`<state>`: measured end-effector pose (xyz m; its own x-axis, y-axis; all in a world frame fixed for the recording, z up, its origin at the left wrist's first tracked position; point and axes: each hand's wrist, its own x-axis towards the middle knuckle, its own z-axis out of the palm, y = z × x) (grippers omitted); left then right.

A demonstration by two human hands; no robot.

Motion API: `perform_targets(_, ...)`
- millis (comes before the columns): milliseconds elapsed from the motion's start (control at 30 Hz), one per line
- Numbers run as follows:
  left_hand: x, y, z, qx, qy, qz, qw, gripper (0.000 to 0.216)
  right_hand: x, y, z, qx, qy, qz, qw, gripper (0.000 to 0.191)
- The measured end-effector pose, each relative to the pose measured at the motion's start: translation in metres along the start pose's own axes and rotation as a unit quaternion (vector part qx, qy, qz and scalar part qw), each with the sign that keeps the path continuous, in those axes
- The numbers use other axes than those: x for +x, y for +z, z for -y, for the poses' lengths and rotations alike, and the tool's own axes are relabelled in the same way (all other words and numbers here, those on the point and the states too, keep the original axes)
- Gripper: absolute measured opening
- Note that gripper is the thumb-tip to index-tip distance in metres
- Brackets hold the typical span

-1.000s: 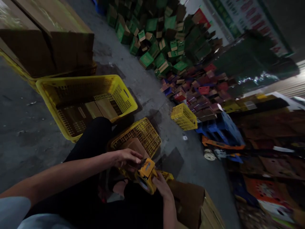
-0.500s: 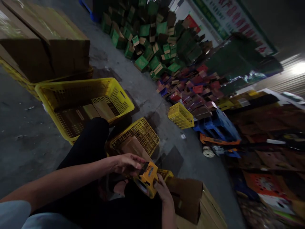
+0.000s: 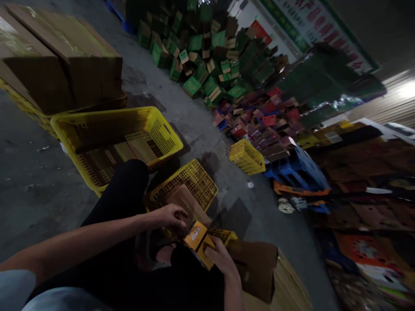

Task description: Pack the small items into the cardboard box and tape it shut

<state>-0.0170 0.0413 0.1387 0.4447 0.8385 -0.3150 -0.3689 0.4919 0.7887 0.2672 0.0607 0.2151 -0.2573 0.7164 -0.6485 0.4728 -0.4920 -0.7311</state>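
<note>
My right hand [image 3: 222, 258] is wrapped around a yellow tape dispenser [image 3: 197, 237], held over my lap with its printed face turned up. Just left of the dispenser is my left hand [image 3: 173, 217], its fingers curled toward the thumb. Whatever may be between those fingertips is too small to make out. Beyond both hands, a brown cardboard box [image 3: 188, 201] sits in a small yellow crate [image 3: 207, 185]. An open carton [image 3: 256, 268] stands right of my right hand.
A larger yellow crate [image 3: 162, 115] with flat cardboard inside lies ahead left, beside stacked cartons [image 3: 94, 73]. Another yellow crate [image 3: 247, 156] stands on the floor near a blue pallet [image 3: 300, 170] and an orange pallet jack [image 3: 292, 189]. Green boxes [image 3: 193, 86] are heaped behind.
The tape dispenser has turned in my right hand, so its printed yellow face shows more. My left hand has drawn slightly up and back, and its fingers are more curled.
</note>
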Motion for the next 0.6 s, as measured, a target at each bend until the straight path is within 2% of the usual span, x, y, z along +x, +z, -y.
perform_targets(133,0.007,-0.002,0.012,0.072,0.018,-0.029,0.997,0.038,0.005,0.005,0.008,-0.017,-0.002,0.026,1.000,0.065)
perform_targets(200,0.009,-0.003,0.013,0.103,0.023,-0.045,0.993,0.031,0.008,0.006,0.013,-0.028,-0.009,0.049,0.998,0.060)
perform_targets(333,0.010,-0.006,0.009,0.124,0.042,-0.067,0.989,0.030,0.013,0.008,0.023,-0.046,-0.008,0.097,0.994,0.053)
perform_targets(500,0.013,-0.009,0.007,0.063,0.034,-0.053,0.996,0.033,0.022,0.009,0.028,-0.068,-0.012,0.108,0.992,0.056)
perform_targets(600,0.018,-0.015,0.010,0.090,0.035,-0.065,0.993,0.030,0.029,0.011,0.028,-0.082,-0.014,0.107,0.991,0.057)
